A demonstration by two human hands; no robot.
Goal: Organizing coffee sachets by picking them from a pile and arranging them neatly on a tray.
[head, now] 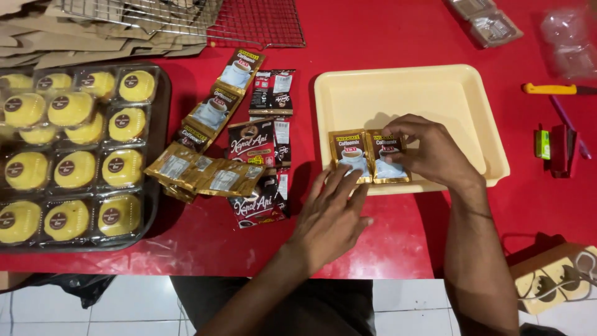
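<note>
A pale yellow plastic tray (435, 87) sits on the red table. Two gold coffee sachets (367, 155) lie side by side at its near left corner. My right hand (429, 152) rests on the right sachet, fingers pinching its top edge. My left hand (333, 214) lies flat, its fingertips touching the bottom of the left sachet at the tray's rim. Left of the tray lies a loose heap of gold and dark coffee sachets (233, 143).
A dark tray (157, 155) of several yellow wrapped cakes fills the left side. Behind it are folded cardboard and a wire rack (249, 25). At the right lie a yellow-handled knife (550, 89), a red stapler (559, 149) and clear plastic packs (491, 22).
</note>
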